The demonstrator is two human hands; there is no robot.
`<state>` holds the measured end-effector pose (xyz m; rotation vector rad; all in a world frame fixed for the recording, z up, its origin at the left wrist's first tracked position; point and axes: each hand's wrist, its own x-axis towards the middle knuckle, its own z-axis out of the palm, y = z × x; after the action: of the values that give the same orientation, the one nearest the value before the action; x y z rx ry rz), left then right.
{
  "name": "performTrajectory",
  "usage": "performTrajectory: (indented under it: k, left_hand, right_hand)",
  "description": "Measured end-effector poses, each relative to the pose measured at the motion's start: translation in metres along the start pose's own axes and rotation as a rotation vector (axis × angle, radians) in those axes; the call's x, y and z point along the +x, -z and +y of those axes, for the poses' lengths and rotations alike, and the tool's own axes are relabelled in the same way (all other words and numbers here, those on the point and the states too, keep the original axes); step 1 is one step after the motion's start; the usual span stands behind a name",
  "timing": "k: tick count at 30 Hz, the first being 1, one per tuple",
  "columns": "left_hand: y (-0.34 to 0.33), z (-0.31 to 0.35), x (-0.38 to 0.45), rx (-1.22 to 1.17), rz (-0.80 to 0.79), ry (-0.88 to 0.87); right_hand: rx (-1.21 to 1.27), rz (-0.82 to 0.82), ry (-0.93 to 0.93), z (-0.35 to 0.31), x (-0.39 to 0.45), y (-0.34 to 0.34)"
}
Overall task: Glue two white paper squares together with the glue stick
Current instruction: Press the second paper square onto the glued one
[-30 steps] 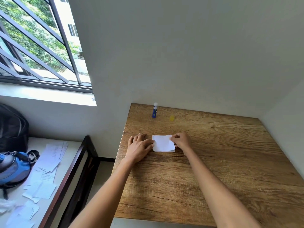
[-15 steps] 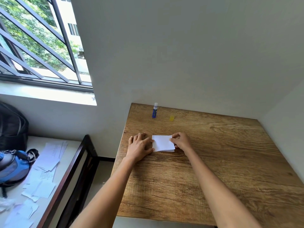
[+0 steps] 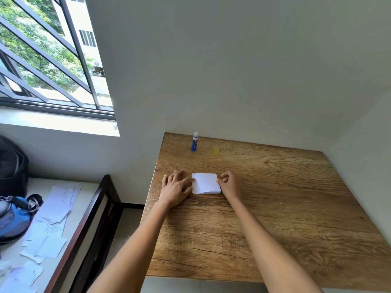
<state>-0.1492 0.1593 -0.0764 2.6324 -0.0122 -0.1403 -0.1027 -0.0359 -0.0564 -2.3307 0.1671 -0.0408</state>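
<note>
Two white paper squares (image 3: 205, 183) lie stacked on the wooden table (image 3: 275, 208), the top one nearly lined up with the one beneath. My left hand (image 3: 176, 188) rests flat on the table with its fingertips on the left edge of the papers. My right hand (image 3: 229, 185) pinches the right edge of the top square between thumb and forefinger. The blue glue stick (image 3: 194, 141) stands upright and uncapped near the table's back edge. Its yellow cap (image 3: 216, 151) sits a little to the right of it.
White walls close the table at the back and right. To the left, a lower white surface (image 3: 80, 208) holds scattered paper sheets (image 3: 57, 204), a blue bag (image 3: 14, 218) and a black bag (image 3: 12, 166). A barred window (image 3: 48, 60) is at upper left.
The top square has settled flatter onto the lower one. Both hands stay at the paper's edges, hardly shifted.
</note>
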Motion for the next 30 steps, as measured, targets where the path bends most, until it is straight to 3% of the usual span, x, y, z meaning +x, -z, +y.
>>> performTrajectory:
  k: [4,9,15,20,30]
  left_hand:
    - [-0.005,0.001,0.001,0.014,0.007,0.007]
    - [-0.011,0.001,0.001,0.015,0.048,0.011]
    - [-0.015,0.0,0.0,0.02,0.075,0.014]
    - [-0.015,0.001,-0.001,0.019,0.081,0.015]
    - [-0.014,0.001,-0.001,0.029,0.076,0.013]
  right_hand:
    - [0.004,0.218,0.099,-0.009,-0.024,-0.009]
    - [-0.192,0.118,0.337,-0.013,-0.063,-0.031]
    - [-0.404,0.093,0.45,0.0,-0.093,-0.042]
    - [-0.474,0.132,0.43,0.008,-0.092,-0.037]
    - [-0.496,0.168,0.2,0.029,-0.081,-0.02]
